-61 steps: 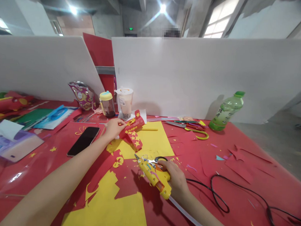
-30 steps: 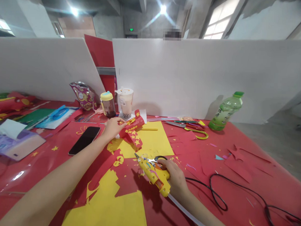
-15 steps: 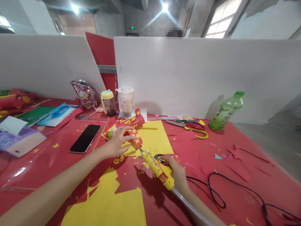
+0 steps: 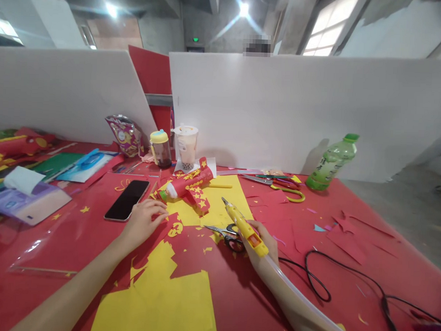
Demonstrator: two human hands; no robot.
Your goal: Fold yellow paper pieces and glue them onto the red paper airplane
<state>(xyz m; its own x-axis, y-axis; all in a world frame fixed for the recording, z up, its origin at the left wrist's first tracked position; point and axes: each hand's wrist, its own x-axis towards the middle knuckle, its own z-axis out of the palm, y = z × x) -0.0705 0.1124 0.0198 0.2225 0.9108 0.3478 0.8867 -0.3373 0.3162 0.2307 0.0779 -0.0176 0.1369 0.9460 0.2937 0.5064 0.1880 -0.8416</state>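
In my right hand (image 4: 263,242) is a yellow hot glue gun (image 4: 245,229), its nozzle pointing up and left, with a long clear glue stick trailing from its rear. My left hand (image 4: 144,221) rests low over the red table, fingers stretched out beside a scrap of red paper with a yellow cut-out (image 4: 175,227). Beyond it lies a red paper airplane model (image 4: 191,184) with yellow stars, a white band and a green tip. The model is on a yellow sheet (image 4: 234,200). Small black-handled scissors (image 4: 230,238) lie just left of the glue gun, partly hidden by it.
A phone (image 4: 127,201) lies to the left. At the back stand a milk tea cup (image 4: 187,147), a yellow-lidded bottle (image 4: 161,149) and a snack bag (image 4: 125,135). Yellow-handled scissors (image 4: 290,193), a green bottle (image 4: 331,162) and a black cable (image 4: 332,266) are to the right.
My left hand has drawn back from the airplane model toward the lower left, uncovering it. The glue gun has moved slightly up and right, away from the model, showing more of the black-handled scissors.
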